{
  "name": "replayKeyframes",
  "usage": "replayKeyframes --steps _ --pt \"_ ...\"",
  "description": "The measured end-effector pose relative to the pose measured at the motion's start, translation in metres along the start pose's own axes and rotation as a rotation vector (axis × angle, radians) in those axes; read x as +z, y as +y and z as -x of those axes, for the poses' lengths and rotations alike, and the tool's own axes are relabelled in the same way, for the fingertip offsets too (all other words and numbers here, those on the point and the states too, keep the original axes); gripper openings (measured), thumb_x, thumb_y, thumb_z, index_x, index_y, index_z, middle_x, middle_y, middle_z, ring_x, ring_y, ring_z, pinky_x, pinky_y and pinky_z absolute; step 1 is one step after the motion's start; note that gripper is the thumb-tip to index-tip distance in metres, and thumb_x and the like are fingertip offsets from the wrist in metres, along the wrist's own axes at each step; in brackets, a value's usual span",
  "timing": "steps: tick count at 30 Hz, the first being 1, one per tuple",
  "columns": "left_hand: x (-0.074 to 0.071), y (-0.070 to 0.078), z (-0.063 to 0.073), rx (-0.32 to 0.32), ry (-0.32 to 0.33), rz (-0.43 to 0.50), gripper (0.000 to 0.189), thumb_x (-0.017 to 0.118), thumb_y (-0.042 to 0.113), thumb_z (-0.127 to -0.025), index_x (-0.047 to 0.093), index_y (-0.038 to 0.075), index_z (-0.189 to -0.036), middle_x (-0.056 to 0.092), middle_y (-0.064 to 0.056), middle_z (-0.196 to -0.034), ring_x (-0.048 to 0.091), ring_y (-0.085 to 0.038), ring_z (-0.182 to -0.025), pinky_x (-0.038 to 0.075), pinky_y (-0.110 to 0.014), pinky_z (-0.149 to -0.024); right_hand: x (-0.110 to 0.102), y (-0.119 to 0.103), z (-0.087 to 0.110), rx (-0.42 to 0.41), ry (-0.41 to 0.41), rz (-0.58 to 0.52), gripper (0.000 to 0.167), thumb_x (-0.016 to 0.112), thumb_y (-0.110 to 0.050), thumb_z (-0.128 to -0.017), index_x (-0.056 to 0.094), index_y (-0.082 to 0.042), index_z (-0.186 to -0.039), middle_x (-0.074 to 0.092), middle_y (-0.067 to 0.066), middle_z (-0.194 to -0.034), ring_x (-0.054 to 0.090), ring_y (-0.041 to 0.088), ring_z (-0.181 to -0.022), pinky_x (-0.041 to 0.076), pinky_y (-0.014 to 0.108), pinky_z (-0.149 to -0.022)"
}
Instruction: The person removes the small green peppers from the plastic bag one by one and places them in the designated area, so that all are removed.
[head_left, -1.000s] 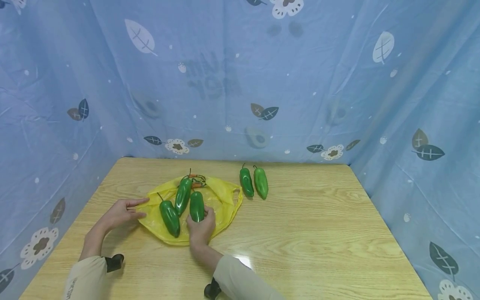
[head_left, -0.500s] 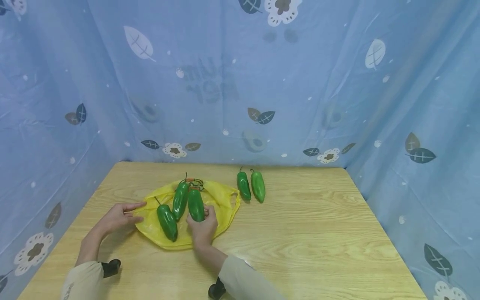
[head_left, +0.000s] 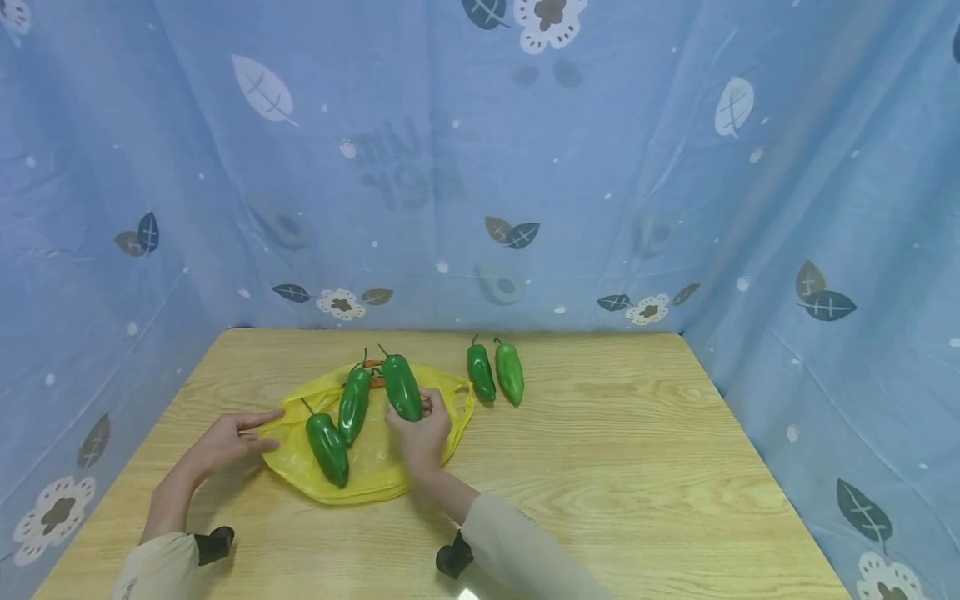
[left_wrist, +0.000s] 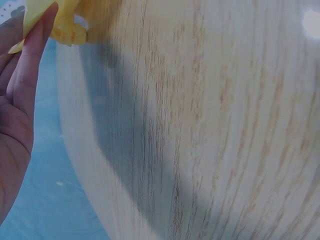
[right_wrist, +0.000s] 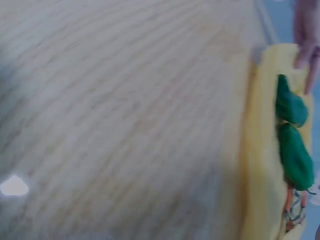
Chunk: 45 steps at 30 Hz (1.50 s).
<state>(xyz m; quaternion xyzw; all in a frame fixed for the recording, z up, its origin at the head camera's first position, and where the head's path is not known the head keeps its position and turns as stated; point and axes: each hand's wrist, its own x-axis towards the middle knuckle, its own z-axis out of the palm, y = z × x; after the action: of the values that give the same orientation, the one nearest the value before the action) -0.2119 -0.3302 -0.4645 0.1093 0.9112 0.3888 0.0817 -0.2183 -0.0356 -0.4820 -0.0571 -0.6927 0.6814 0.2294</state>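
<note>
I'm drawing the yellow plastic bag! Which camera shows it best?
The head view: the yellow plastic bag shows almost whole there. Left wrist shows only bits by the left hand; right wrist, a blurry, cut-off part.

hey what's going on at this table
A person's left hand pinches the edge of a yellow plastic bag, while the right hand grips a green pepper over it. Two other green peppers lie on the bag, near some small orange things that are hard to make out. Another two green peppers lie on the wooden table, off to the right of the bag.
</note>
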Motion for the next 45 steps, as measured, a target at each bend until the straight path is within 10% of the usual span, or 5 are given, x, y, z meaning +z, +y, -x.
replayKeyframes --steps 23,45 --pt "0.000 -0.002 0.001 0.018 -0.005 0.025 0.056 0.068 0.020 -0.090 0.049 -0.007 -0.136 0.042 -0.032 -0.139 0.047 -0.054 -0.117 0.047 -0.052 -0.092 -0.072 -0.070 -0.025 -0.054 -0.078 -0.072 0.036 0.076 0.004 -0.075 0.058 0.011 -0.106 0.055 0.016 -0.088 0.054 0.015 -0.074 0.050 0.019 -0.063" --pt "0.000 -0.001 0.002 0.000 -0.001 0.016 0.056 0.069 0.020 -0.090 0.049 -0.007 -0.135 0.043 -0.032 -0.138 0.047 -0.054 -0.117 0.048 -0.052 -0.091 -0.125 -0.048 -0.074 -0.055 0.057 0.015 0.038 0.077 0.002 -0.076 0.057 0.011 -0.107 0.054 0.016 -0.087 0.056 0.015 -0.072 0.051 0.015 -0.061"
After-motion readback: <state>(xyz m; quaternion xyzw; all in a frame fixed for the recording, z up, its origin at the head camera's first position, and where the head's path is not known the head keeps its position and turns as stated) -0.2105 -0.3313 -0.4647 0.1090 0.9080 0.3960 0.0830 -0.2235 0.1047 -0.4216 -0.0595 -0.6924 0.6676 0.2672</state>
